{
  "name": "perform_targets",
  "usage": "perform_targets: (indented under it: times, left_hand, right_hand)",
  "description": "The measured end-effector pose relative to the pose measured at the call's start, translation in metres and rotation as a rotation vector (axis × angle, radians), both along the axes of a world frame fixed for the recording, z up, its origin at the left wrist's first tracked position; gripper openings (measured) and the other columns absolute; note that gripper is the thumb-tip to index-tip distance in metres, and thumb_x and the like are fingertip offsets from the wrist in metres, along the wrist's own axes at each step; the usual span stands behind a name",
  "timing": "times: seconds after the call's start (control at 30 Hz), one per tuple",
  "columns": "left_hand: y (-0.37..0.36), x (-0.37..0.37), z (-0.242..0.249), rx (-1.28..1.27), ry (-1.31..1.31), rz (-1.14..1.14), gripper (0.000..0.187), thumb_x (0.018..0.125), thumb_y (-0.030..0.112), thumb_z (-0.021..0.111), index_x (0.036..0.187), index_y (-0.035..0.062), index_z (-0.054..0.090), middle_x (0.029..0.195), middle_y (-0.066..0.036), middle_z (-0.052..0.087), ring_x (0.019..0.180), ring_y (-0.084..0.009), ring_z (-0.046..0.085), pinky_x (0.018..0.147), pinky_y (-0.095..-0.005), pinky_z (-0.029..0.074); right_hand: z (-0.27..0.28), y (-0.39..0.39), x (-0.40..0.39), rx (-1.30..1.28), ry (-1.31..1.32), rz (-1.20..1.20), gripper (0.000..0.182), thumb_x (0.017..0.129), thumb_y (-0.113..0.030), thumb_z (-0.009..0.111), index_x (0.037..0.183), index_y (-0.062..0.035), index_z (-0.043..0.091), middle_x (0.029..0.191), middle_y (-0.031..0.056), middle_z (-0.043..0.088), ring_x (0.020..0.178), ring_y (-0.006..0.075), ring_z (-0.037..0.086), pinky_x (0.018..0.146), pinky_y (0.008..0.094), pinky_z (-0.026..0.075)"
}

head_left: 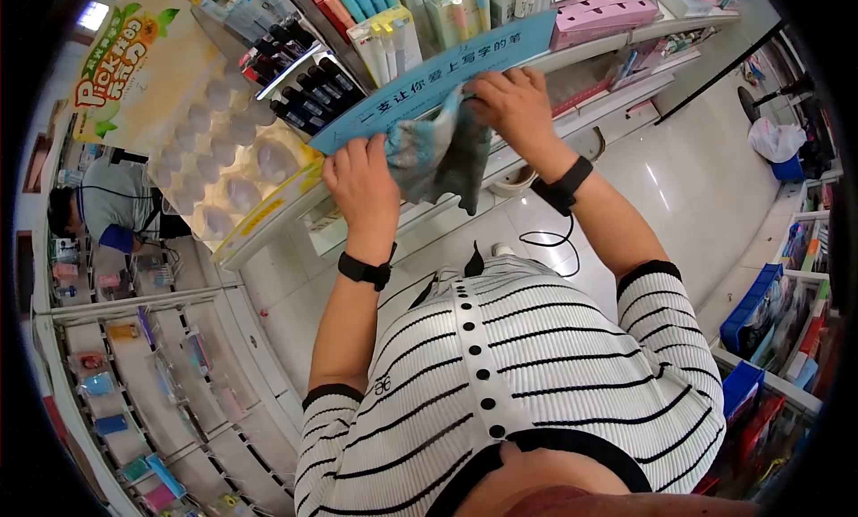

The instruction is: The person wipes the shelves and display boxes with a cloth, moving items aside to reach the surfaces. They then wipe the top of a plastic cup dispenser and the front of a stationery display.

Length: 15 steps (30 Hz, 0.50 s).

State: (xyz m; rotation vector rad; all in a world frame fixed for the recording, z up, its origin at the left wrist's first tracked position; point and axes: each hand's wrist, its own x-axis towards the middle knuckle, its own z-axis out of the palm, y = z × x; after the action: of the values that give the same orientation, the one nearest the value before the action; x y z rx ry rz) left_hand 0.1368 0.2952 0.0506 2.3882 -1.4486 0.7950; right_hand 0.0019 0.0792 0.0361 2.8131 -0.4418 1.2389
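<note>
Both hands are raised in front of a shop shelf [617, 36] and together they hold a cloth [438, 151] of grey and light blue colour. The left hand [362, 182] closes around the left edge of the cloth, with the fingers curled over it, and the right hand [514, 101] grips the upper right part of the cloth and presses it against the blue sign strip [429, 79] that runs along the front of the shelf. The cloth hangs bunched between the two hands, and its lower corner falls free below them. It touches the strip near the middle, so I judge that the wiping of this strip is in progress; from the picture I cannot tell which parts are already cleaned and which are left. Behind the strip stand rows of pens [304, 79] and, further to the right, pink boxes [603, 12]. On the left there is a yellow display board [143, 61] with round plastic bubbles. Far on the left side another person [107, 209] bends over a low counter, well apart from the hands.
</note>
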Motion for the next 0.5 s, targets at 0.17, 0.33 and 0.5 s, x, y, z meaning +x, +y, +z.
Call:
perform_targets:
  times: [0.17,0.33,0.5]
  left_hand:
    - [-0.002,-0.002,-0.003,-0.016,-0.028,0.021,0.029,0.082,0.005,0.063,0.11,0.01,0.067,0.099,-0.007,0.056,0.099,-0.0281,0.053,0.092,-0.0443,0.039]
    - [-0.012,-0.007,-0.001,-0.023,-0.046,0.009,0.024,0.083,0.006,0.059,0.105,0.0043,0.066,0.093,-0.008,0.056,0.094,-0.0271,0.054,0.083,-0.0398,0.043]
    - [-0.027,-0.012,-0.005,-0.067,-0.069,-0.077,0.026,0.082,0.007,0.059,0.107,0.0039,0.065,0.09,-0.007,0.055,0.09,-0.0264,0.054,0.08,-0.0381,0.044]
  right_hand:
    - [-0.002,-0.043,-0.021,0.01,0.055,-0.034,0.02,0.084,-0.028,0.07,0.103,-0.0211,0.066,0.103,-0.0064,0.065,0.092,0.0181,0.06,0.088,0.0359,0.041]
    - [0.0,-0.061,-0.029,0.059,0.096,0.047,0.019,0.085,-0.028,0.07,0.102,-0.0193,0.067,0.103,-0.0032,0.065,0.085,0.0219,0.064,0.076,0.0359,0.047]
    - [0.008,-0.076,-0.04,0.181,0.059,0.082,0.021,0.085,-0.027,0.071,0.102,-0.0162,0.066,0.1,0.0003,0.066,0.081,0.0284,0.066,0.067,0.0383,0.053]
